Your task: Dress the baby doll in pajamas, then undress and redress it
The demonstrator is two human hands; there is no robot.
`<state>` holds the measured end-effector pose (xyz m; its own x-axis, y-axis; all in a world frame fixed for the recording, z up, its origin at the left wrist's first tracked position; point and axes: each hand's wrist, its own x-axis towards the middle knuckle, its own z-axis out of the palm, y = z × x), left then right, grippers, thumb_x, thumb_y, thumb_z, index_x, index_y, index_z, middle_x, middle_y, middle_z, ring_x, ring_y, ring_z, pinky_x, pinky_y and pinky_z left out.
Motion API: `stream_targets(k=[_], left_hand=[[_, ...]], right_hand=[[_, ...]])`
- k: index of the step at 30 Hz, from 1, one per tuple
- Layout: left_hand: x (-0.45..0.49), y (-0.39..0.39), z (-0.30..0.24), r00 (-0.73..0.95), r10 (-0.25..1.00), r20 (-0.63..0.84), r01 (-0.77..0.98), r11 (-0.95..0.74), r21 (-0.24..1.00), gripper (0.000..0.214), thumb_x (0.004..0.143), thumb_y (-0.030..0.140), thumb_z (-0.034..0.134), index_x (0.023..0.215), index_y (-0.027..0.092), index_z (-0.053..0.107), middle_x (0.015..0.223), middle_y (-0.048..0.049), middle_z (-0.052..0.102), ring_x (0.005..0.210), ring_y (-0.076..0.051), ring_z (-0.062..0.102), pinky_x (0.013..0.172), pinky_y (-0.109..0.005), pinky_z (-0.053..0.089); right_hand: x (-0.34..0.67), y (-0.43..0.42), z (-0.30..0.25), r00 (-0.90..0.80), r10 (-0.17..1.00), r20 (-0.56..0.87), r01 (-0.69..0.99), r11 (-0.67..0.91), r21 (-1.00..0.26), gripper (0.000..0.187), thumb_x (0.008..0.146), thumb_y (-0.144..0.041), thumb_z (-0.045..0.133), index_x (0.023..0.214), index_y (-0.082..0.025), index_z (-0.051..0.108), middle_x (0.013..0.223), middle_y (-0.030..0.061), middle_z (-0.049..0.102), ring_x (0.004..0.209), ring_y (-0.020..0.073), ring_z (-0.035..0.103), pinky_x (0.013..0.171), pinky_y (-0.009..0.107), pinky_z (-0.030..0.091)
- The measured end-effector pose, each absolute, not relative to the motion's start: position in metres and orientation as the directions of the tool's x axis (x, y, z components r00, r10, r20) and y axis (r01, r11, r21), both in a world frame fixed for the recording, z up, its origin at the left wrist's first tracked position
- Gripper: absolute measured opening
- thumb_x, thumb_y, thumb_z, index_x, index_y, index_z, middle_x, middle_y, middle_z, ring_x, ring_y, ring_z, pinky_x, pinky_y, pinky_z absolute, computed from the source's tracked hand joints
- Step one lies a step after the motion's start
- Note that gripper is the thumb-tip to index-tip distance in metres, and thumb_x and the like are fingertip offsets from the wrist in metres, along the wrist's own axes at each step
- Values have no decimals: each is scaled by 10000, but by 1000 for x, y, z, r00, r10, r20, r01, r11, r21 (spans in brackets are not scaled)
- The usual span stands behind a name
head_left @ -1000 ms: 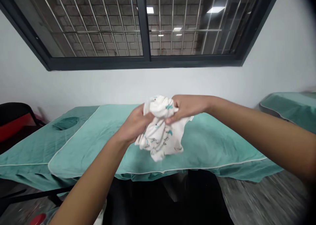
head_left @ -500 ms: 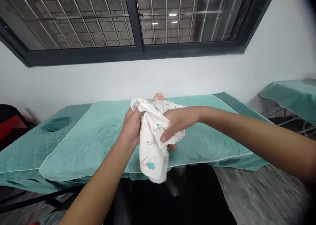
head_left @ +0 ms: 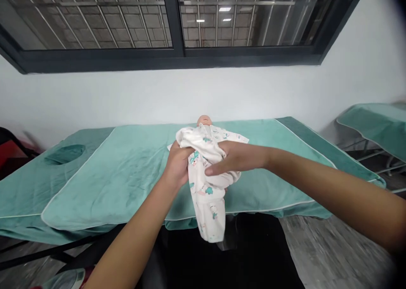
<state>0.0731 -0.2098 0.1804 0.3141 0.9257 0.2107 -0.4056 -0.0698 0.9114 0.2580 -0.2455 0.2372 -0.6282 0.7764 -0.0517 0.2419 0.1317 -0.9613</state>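
Observation:
Bunched between my hands is a white baby garment [head_left: 209,215] with small green and pink prints, one leg-like part hanging down past the bed's front edge. My left hand [head_left: 179,162] is closed on its left side. Across its right side lies my right hand [head_left: 228,158], thumb in front and the other fingers mostly hidden behind the cloth. Just beyond lies a baby doll [head_left: 204,120], its head toward the wall, dressed in a white printed top [head_left: 233,136]. The held cloth hides the doll's lower body.
The doll lies on a massage bed with a green cover [head_left: 136,170] and a face hole [head_left: 65,154] at the left. A barred window [head_left: 177,56] is set in the white wall behind. Another green-covered bed [head_left: 377,122] stands at right, a red and black chair [head_left: 12,153] at left.
The garment has been turned and gathered further in my hands, and its hanging part now looks narrower and longer. More of the doll's top shows. The camera view has tilted slightly down.

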Motion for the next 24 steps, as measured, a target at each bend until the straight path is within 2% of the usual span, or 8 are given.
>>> stream_targets(k=[2, 6, 9, 11, 13, 17, 20, 24], left_hand=[[71, -210, 169, 356, 925, 135, -373, 8, 928, 502, 691, 351, 799, 1142, 172, 670, 1024, -102, 752, 958, -304, 709, 828, -395, 566], [58, -219, 131, 495, 862, -109, -198, 234, 952, 470, 752, 370, 759, 1163, 161, 669, 1021, -102, 753, 878, -261, 714, 803, -368, 553], [52, -224, 96, 553, 803, -225, -9, 275, 961, 388, 783, 365, 711, 1111, 158, 692, 993, -90, 755, 837, -251, 708, 791, -363, 546], [53, -226, 77, 547, 808, -218, 118, 183, 976, 330, 815, 334, 647, 1097, 169, 692, 1013, -76, 749, 885, -249, 698, 823, -361, 536], [58, -224, 64, 509, 844, -169, 294, 15, 956, 292, 832, 290, 587, 1081, 168, 681, 1052, -78, 735, 963, -252, 675, 866, -359, 516], [78, -219, 52, 497, 863, -92, 618, -277, 736, 255, 809, 205, 532, 1028, 144, 648, 1068, -122, 705, 1011, -274, 644, 877, -366, 485], [91, -215, 47, 563, 824, -68, 669, -406, 622, 283, 784, 124, 487, 1025, 150, 631, 1092, -133, 683, 1051, -270, 627, 904, -355, 470], [98, -214, 44, 639, 768, -46, 631, -489, 602, 303, 823, 113, 435, 1042, 191, 630, 1107, -102, 680, 1072, -248, 623, 915, -337, 468]], right_hand=[[260, -249, 223, -618, 776, -126, 254, 45, -966, 387, 785, -455, 758, 1031, -160, 708, 986, 57, 721, 887, 175, 676, 755, 262, 545], [259, -256, 162, -439, 885, -157, 33, -159, -987, 500, 753, -492, 772, 1102, -144, 690, 1030, 86, 721, 937, 209, 680, 867, 344, 535], [254, -260, 99, -236, 959, -156, -47, -171, -984, 534, 713, -521, 776, 1076, -140, 688, 1010, 84, 722, 939, 236, 671, 891, 377, 515], [252, -263, 61, -78, 984, -161, -25, -163, -986, 493, 705, -529, 760, 1018, -154, 692, 965, 71, 725, 912, 253, 662, 864, 384, 512], [251, -266, 33, 29, 990, -135, 44, -136, -990, 412, 742, -515, 711, 969, -172, 682, 933, 61, 718, 898, 261, 645, 836, 386, 507], [256, -275, -5, 246, 968, 60, 239, 0, -971, 264, 843, -457, 587, 940, -214, 624, 943, 65, 677, 914, 273, 608, 837, 413, 481], [260, -279, -22, 287, 939, 190, 379, 71, -923, 192, 872, -443, 549, 926, -263, 586, 1013, 83, 647, 976, 292, 585, 881, 430, 456], [260, -273, -24, 242, 955, 169, 431, 50, -901, 195, 887, -437, 510, 933, -256, 568, 1015, 93, 644, 975, 299, 593, 865, 432, 448]])
